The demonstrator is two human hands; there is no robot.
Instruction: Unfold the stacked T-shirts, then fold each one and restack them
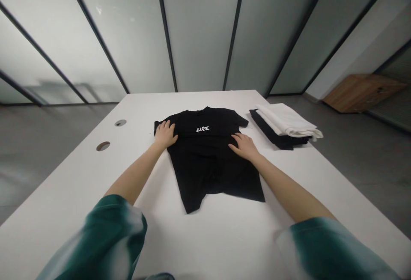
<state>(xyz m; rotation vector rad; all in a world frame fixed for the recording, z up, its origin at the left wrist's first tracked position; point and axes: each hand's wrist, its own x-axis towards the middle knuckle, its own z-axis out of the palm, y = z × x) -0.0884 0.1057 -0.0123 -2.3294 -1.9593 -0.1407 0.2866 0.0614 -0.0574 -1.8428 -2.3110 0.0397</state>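
Observation:
A black T-shirt (pixel 205 160) with white lettering on its chest lies spread on the white table, collar toward the far edge. Its lower hem is uneven, and the left corner of the hem reaches closest to me. My left hand (pixel 165 135) rests on the shirt near the left sleeve, fingers spread. On the opposite side, my right hand (pixel 244 145) lies on the shirt's edge below the right sleeve, its fingers stretched out over the cloth. Both palms face down, and neither hand grips the fabric.
To the right, a stack of folded clothes has a white garment (pixel 287 119) on top of black ones (pixel 272 136). Two round holes pierce the white table (pixel 135 113) at the left. Frosted glass panels (pixel 199 31) stand behind, and a wooden cabinet (pixel 359 93) is at far right.

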